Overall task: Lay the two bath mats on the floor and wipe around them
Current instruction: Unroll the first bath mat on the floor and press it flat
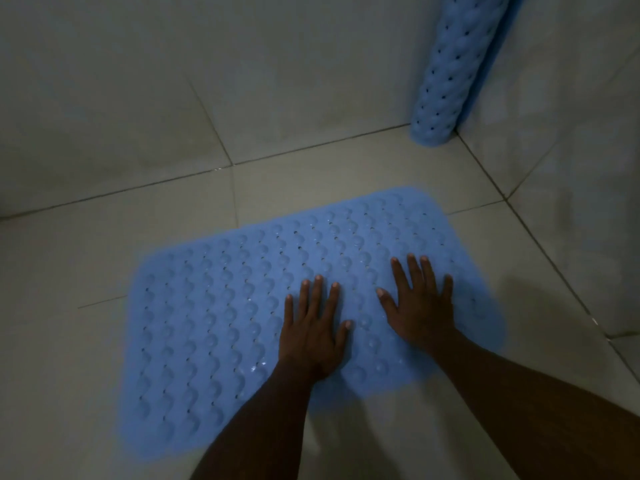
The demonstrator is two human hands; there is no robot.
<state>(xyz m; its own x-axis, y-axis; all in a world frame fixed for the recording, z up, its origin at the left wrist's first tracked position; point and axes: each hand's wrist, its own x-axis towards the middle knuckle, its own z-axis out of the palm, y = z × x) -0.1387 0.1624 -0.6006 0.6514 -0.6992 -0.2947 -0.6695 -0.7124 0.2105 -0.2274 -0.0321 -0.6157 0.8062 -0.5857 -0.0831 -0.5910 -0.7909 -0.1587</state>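
Tiled floor [86, 244] bears blue mat [214, 306]; left hand [313, 327], right hand [420, 306] flat atop.

Dim light falls on a pale tiled floor [86, 341] meeting tiled walls [138, 81] at a corner.

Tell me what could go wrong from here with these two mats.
1. The rolled mat stands on end in the corner, leaning on the wall; it may topple, or curl back once unrolled.
2. The left hand and right hand press flat on the right half of the laid mat; its left half may stay unseated and slide on the tiled floor.
3. The light is dim, so wet spots around the mat could be missed.
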